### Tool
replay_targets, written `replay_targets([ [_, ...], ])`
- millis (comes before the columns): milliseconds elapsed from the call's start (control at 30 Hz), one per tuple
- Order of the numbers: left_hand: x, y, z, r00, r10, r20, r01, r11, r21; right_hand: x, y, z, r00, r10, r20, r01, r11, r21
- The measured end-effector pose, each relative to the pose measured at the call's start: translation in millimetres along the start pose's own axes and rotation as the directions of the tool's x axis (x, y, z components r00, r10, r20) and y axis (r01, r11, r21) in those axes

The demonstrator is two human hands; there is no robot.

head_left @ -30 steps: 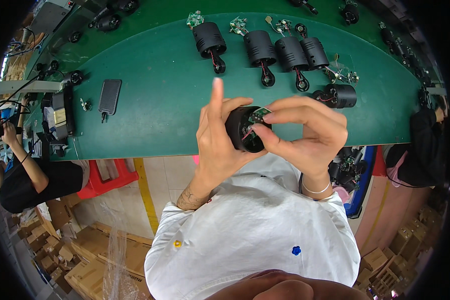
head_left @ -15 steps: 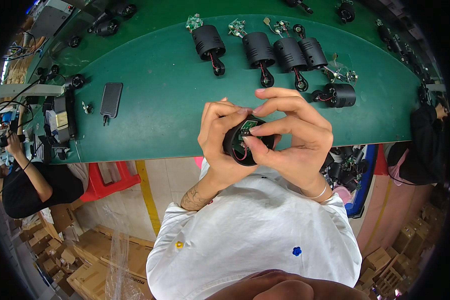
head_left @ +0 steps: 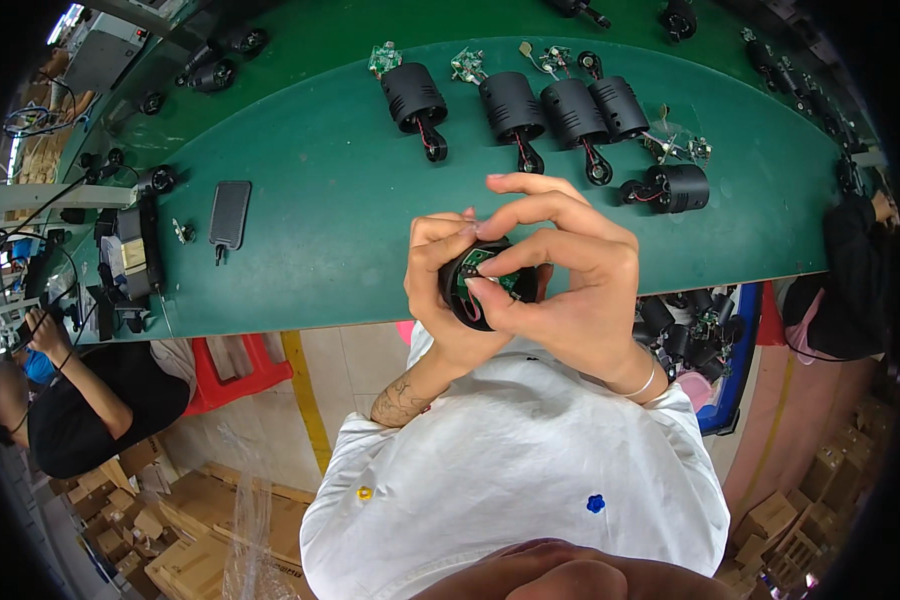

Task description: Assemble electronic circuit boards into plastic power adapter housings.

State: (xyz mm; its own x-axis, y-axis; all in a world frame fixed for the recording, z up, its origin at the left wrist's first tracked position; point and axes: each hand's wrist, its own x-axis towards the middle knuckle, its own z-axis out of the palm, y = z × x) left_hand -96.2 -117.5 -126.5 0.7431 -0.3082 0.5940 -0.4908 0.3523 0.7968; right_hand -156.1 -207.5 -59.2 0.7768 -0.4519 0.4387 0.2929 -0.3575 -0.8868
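Note:
A black cylindrical housing (head_left: 447, 290) is held up in front of my chest, its open end facing me. My left hand (head_left: 427, 290) is wrapped around its left side and underside. Within the opening a green circuit board (head_left: 478, 259) shows, with a reddish wire below it. The thumb and index finger of my right hand (head_left: 582, 275) pinch at the board's face, the other fingers arched above. Whether those fingertips grip the board's edge or a small part on it is hard to make out. My right hand covers part of the housing's right side.
On the green table (head_left: 310, 240), several black housings (head_left: 414, 97) with wired boards lie in a row beyond my hands. A dark phone-like device (head_left: 230, 214) lies left. Right of me, a blue-edged bin (head_left: 738, 350) holds more parts. Co-workers sit at both sides; a red stool (head_left: 235, 370) stands left.
The board has tipped from a steeper angle to lie flatter across the housing's opening. My right hand has shifted slightly left with it, and the whole view has moved a little.

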Motion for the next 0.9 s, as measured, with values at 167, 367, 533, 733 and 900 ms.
replay_targets([
  [167,-7,-9,-4,0.998,0.04,-0.04,-0.034,0.992,0.124,3,-7,-2,0.996,0.051,0.068,-0.045,0.995,-0.093],
  [367,1,-12,-12,0.971,0.236,0.047,-0.239,0.922,0.306,8,-10,-6,0.971,0.2,0.132,-0.198,0.98,-0.025],
  [533,4,-10,-17,0.958,0.269,0.094,-0.285,0.883,0.373,2,-2,-1,0.967,0.213,0.139,-0.221,0.974,0.045],
  [733,5,-8,-18,0.972,0.229,0.043,-0.23,0.912,0.339,-15,13,13,0.971,0.226,0.074,-0.238,0.938,0.251],
  [900,7,-6,-21,0.951,0.283,0.124,-0.308,0.843,0.441,-14,17,15,0.878,0.45,0.164,-0.449,0.653,0.61],
])
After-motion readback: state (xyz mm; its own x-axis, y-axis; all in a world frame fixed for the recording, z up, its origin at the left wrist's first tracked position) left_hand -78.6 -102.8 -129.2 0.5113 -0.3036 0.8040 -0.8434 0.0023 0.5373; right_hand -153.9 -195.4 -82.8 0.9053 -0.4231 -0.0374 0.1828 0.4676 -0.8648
